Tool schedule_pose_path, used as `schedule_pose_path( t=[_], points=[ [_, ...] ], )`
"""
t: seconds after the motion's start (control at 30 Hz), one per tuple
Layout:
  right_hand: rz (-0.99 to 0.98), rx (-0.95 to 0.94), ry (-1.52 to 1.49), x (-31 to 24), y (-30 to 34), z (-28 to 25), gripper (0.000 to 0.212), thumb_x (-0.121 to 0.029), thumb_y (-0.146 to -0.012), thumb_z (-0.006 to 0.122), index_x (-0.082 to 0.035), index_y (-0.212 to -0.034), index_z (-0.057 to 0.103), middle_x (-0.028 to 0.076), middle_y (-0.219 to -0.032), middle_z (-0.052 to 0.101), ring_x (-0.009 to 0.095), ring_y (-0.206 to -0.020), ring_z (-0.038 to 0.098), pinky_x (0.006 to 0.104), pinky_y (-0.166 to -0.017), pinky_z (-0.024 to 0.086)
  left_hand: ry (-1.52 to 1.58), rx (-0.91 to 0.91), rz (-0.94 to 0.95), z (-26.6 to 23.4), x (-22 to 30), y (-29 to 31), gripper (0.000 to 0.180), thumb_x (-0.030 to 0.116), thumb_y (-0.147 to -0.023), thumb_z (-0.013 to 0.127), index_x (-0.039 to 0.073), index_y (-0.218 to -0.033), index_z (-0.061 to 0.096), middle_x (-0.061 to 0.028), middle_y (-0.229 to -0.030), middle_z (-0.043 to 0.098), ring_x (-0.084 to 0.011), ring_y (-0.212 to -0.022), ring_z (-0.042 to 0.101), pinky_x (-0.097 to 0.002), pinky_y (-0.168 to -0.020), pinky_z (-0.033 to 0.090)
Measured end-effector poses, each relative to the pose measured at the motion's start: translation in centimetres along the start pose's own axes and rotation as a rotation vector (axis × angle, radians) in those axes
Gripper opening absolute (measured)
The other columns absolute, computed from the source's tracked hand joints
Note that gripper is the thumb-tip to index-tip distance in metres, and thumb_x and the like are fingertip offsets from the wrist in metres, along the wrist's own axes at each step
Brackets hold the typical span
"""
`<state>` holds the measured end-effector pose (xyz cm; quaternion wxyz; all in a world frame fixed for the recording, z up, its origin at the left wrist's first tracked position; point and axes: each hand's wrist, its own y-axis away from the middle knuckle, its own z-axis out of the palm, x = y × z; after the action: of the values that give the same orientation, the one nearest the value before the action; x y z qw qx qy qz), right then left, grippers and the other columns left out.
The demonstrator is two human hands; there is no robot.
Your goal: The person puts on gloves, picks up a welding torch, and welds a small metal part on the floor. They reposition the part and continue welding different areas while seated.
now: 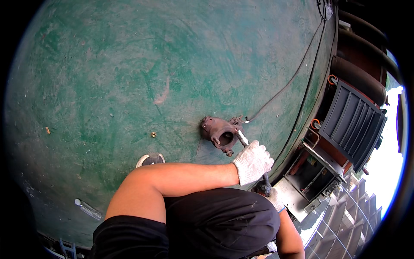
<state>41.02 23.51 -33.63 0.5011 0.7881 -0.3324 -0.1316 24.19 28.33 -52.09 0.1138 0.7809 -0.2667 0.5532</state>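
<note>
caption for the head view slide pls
Gloved left hand grips a tool at a brown metal part on a green floor.

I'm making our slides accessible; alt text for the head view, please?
A white-gloved left hand grips a tool at a brown metal part on a green floor; the gloved right hand, partly hidden, is near the tool's lower end.

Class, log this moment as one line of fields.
Left hand: gripping metal tool; right hand: near tool's lower end, grip unclear; brown casting: on green floor, tool's tip at rim; brass-coloured piece: apart
</note>
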Motion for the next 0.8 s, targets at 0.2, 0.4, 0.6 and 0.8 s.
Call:
schedule_pose_path(
  t=[0.2,0.4,0.6,0.8],
  points=[
    [0.009,-0.003,0.045,0.2,0.0,-0.2,0.032,-0.02,-0.093,0.082,0.001,-0.118,0.077,0.008,-0.102,0.079,0.015,-0.095,0.071,0.0367,-0.094,0.059,0.0,0.034,0.002,0.4,0.0,0.0,0.024,0.043,-0.099,0.071,0.022,-0.09,0.076,-0.0015,-0.089,0.072,-0.0229,-0.094,0.07,-0.0454,-0.085,0.046],
    [0.046,0.01,0.131,-2.2,1.1,-0.4,0.032,-0.023,-0.093,0.08,0.0,-0.116,0.078,0.008,-0.098,0.079,0.017,-0.091,0.072,0.0366,-0.092,0.059,0.008,0.083,0.002,0.2,0.0,0.1,0.025,0.044,-0.099,0.072,0.022,-0.088,0.074,-0.0015,-0.087,0.071,-0.0231,-0.092,0.068,-0.0457,-0.085,0.045],
    [0.073,0.002,0.178,-3.1,1.4,-0.6,0.033,-0.024,-0.093,0.079,-0.001,-0.117,0.077,0.009,-0.098,0.079,0.018,-0.09,0.073,0.0372,-0.091,0.06,0.014,0.115,0.0,0.2,0.0,0.1,0.027,0.046,-0.098,0.072,0.021,-0.087,0.073,-0.0014,-0.086,0.071,-0.0232,-0.092,0.068,-0.0453,-0.085,0.045],
    [0.044,0.017,0.165,-2.8,1.4,-0.5,0.033,-0.024,-0.094,0.079,-0.001,-0.117,0.077,0.01,-0.099,0.08,0.018,-0.091,0.074,0.0377,-0.091,0.06,0.024,0.142,0.003,0.5,0.0,0.2,0.028,0.047,-0.098,0.073,0.021,-0.087,0.073,-0.0013,-0.085,0.07,-0.023,-0.092,0.068,-0.0454,-0.085,0.045]
  ],
)
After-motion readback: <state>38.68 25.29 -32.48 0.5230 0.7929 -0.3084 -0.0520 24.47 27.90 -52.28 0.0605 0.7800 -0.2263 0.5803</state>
